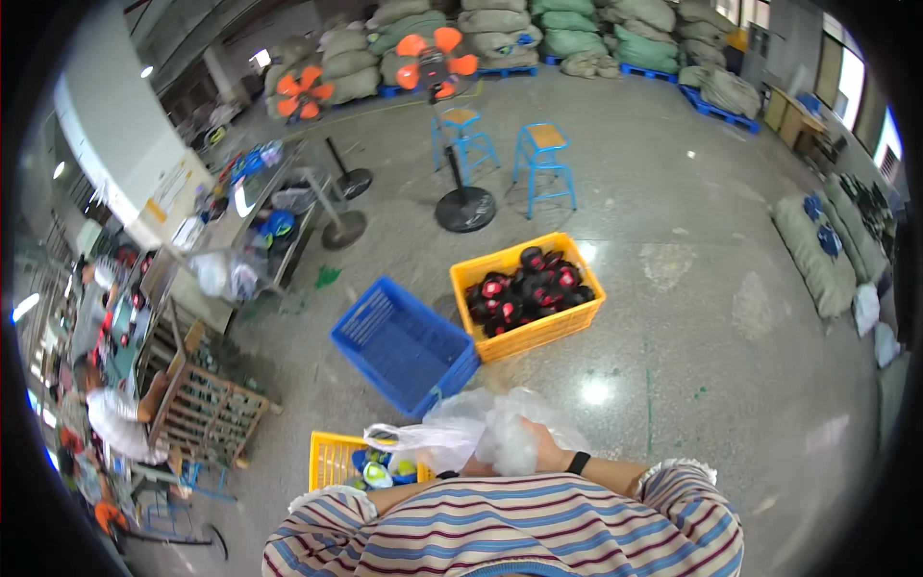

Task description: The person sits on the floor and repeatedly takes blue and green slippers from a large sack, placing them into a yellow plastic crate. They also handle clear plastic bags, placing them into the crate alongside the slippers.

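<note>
A clear plastic bag, crumpled and thin, is bunched close in front of my body. My right hand, with a black band at its wrist, is closed on the bag's right part. Most of my left hand is behind the plastic, touching the bag, and its fingers are hidden. Just beyond the bag lies a blue crate whose visible inside shows only its bottom. To my left, a yellow crate holds blue, white and lime-green items, partly covered by the bag and my arm.
Another yellow crate, full of black and red rounded items, touches the blue crate. Farther out stand orange-bladed fans and blue stools. A wooden rack and a seated person are at left; stuffed sacks lie at right.
</note>
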`<state>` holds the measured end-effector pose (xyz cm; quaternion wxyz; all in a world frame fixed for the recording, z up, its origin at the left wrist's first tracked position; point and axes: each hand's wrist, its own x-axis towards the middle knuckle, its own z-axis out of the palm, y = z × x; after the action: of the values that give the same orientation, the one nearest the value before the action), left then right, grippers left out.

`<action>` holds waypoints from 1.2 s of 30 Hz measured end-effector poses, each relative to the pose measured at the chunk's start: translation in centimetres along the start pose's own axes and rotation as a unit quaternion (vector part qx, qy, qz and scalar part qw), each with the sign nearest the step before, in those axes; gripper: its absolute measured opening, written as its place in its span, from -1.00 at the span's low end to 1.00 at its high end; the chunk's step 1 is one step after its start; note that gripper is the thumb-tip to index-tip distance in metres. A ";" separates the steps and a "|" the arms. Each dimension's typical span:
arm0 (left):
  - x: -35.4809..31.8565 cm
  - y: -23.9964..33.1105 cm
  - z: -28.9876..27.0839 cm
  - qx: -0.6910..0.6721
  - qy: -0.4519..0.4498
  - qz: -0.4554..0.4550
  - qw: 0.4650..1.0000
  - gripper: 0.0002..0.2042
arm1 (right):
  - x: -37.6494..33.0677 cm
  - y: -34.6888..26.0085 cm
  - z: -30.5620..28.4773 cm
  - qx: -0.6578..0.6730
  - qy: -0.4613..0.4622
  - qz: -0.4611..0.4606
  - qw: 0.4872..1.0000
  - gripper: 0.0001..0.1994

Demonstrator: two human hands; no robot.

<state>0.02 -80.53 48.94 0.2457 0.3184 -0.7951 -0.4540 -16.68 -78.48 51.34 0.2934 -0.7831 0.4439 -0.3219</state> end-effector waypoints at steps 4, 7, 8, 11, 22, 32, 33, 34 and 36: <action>12.6 3.3 1.1 -0.289 -0.101 -0.017 0.952 -0.17 | -0.4 10.0 -8.2 0.082 0.026 -0.045 0.995 -0.53; 21.5 4.3 1.2 -0.229 -0.234 0.019 0.945 -0.24 | -1.6 14.6 -12.3 0.074 0.059 0.058 0.994 -0.55; 24.3 4.4 1.1 -0.166 -0.273 0.048 0.946 -0.26 | -1.9 15.8 -13.4 0.106 0.074 0.089 0.988 -0.56; 31.7 5.2 2.7 -0.145 -0.330 0.025 0.933 -0.33 | -3.6 20.6 -16.8 0.283 0.143 0.171 0.933 -0.56; 64.0 13.7 24.1 -0.441 -0.454 -0.168 0.756 -0.41 | -6.3 28.0 -51.7 0.090 0.321 0.369 0.868 -0.56; 97.4 19.6 34.7 -0.281 -0.527 0.104 0.796 -0.26 | -6.0 48.7 -76.7 0.068 0.451 0.273 0.847 -0.51; 100.8 19.3 34.8 -0.258 -0.516 0.083 0.813 -0.31 | -6.0 52.1 -78.4 0.079 0.431 0.260 0.860 -0.50; 103.7 18.5 34.9 -0.234 -0.502 0.060 0.830 -0.36 | -5.7 55.7 -80.1 0.091 0.409 0.246 0.874 -0.49; 109.7 15.4 36.3 -0.208 -0.378 0.133 0.892 -0.42 | -3.2 62.9 -86.3 0.093 0.353 0.193 0.911 -0.47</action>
<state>-103.24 -134.12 56.63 0.0452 -0.0449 -0.7500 -0.6583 -115.77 -117.94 57.23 0.2455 -0.4866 0.6292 -0.5541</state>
